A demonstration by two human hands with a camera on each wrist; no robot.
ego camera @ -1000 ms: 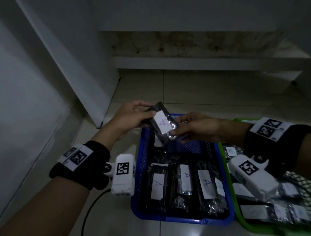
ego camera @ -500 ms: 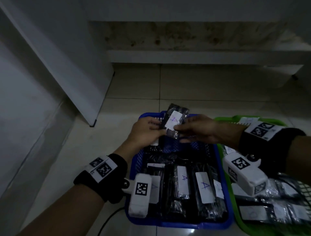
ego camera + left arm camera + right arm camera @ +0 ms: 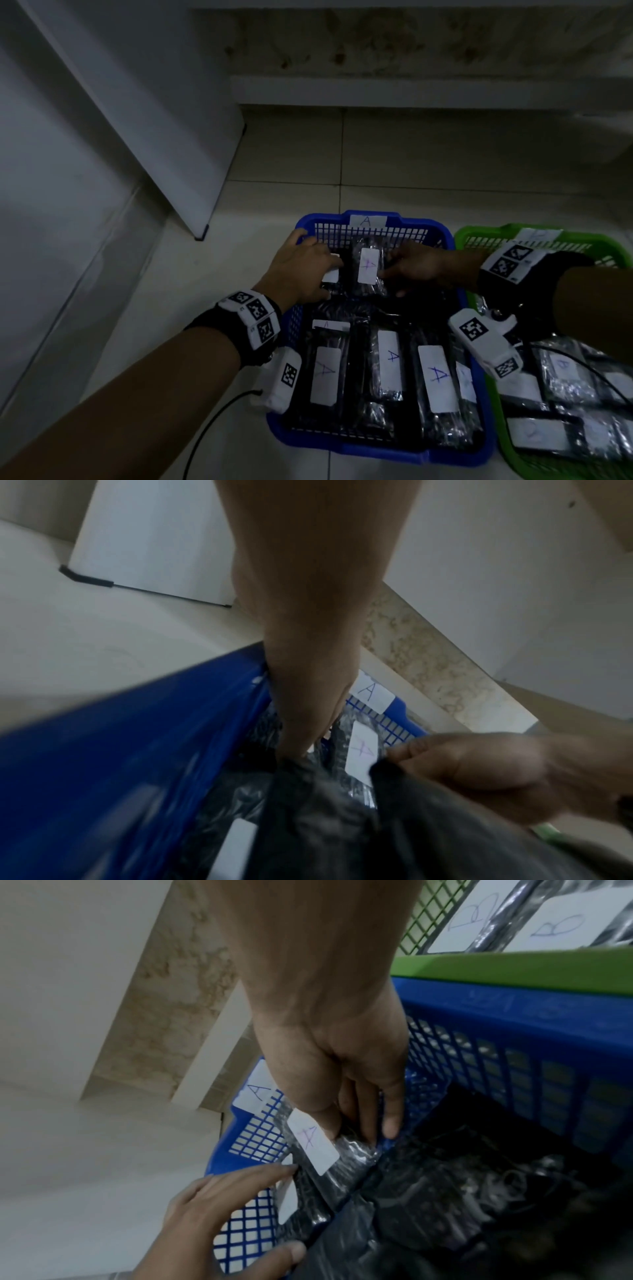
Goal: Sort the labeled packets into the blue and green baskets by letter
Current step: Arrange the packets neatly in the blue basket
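Note:
A dark packet with a white "A" label (image 3: 368,270) lies at the far end of the blue basket (image 3: 308,219), just below the basket's own "A" tag (image 3: 367,221). My right hand (image 3: 421,267) pinches the packet's right edge between thumb and fingers (image 3: 352,1123). My left hand (image 3: 305,270) is at its left side, straight fingers (image 3: 274,1172) touching the wrapper. Several more "A" packets (image 3: 390,363) fill the blue basket. The green basket (image 3: 479,233) to the right holds "B" packets (image 3: 565,926).
Both baskets stand side by side on a pale tiled floor (image 3: 445,164). A white panel (image 3: 154,137) leans at the left, and a low step (image 3: 411,92) runs along the back. A black cable (image 3: 212,425) trails from my left wrist camera.
The packet came down from above the blue basket's far rim into its far end. Both hands lowered with it, and the left hand's fingers straightened.

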